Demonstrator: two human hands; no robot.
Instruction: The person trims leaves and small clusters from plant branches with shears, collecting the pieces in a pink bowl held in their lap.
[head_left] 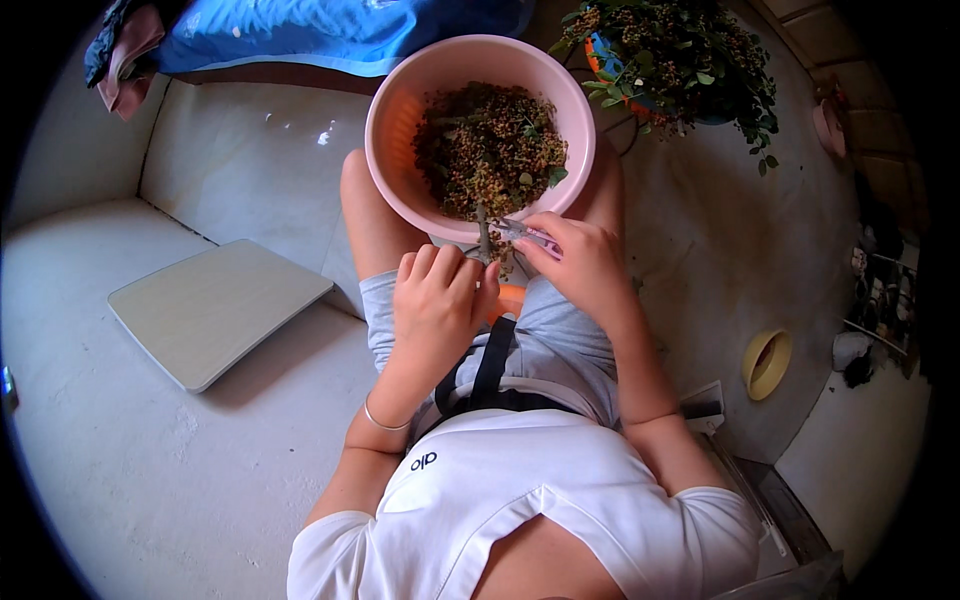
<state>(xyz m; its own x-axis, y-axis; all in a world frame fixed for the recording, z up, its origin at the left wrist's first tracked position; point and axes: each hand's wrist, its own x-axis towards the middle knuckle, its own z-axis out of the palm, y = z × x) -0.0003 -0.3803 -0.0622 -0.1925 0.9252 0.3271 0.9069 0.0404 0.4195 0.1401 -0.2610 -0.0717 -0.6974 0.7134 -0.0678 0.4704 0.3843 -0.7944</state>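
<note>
My left hand (pixel 440 287) is closed around the lower end of a grey branch (pixel 484 232) that bears clusters of small berries. The branch points away from me, over the near rim of a pink basin (pixel 390 190). My right hand (pixel 580 260) grips a pair of small snips with pinkish handles (pixel 543 243). Their metal blades lie beside the branch, close to the berry stems; whether they touch is too small to tell. Inside the basin is a heap of reddish-brown and green berries (pixel 490 140) with a few leaves. The basin stands between my knees.
At the far right, a blue and orange container (pixel 603 55) overflows with leafy berry branches (pixel 700 60). A blue cloth (pixel 290 35) covers something low at the far left. A flat pale board (pixel 220 310) lies left of me, and a yellow bowl (pixel 767 364) at the right.
</note>
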